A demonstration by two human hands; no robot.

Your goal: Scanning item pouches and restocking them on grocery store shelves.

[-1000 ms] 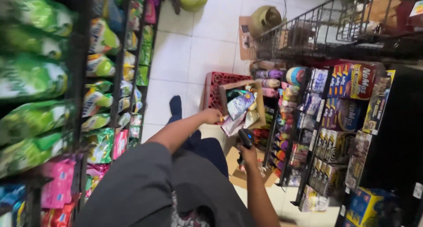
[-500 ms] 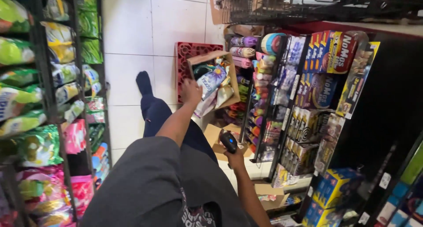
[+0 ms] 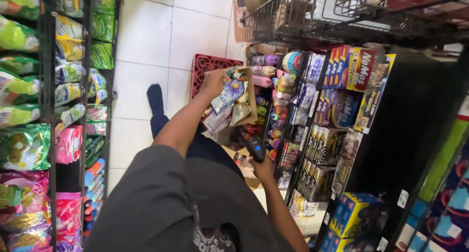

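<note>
**Box of sachets held up in a shop aisle, scanner in the other hand**

The left hand [image 3: 215, 81] is closed on the upper left edge of an open cardboard box [image 3: 249, 98], holding it clear of the floor beside the right-hand shelving [image 3: 312, 134]. The box is tilted, its long axis running from upper left down to lower right, and its open face turned towards the camera. It is brown and plain on its walls; inside lie flat packets [image 3: 228, 96], one pale blue with a flower print on top, others silver and pink spilling towards the lower left edge.

The right hand [image 3: 264, 168] is wrapped round a dark handheld scanner [image 3: 254, 148], which points up and left towards the underside of the box, its head showing a small blue light. Scanner and box are near but apart.

Behind the box a red plastic crate [image 3: 207, 66] stands on the white tiled floor [image 3: 151, 32]. Just beside the box's right edge the shelves carry rolled coloured packs [image 3: 266, 71] and boxed goods [image 3: 342, 71]. A wire basket [image 3: 317, 12] juts out above. Across the aisle, at the left, a rack [image 3: 49, 110] holds green, yellow and pink bags. The person's foot in a dark sock [image 3: 156, 98] rests on the tiles below the left forearm.
</note>
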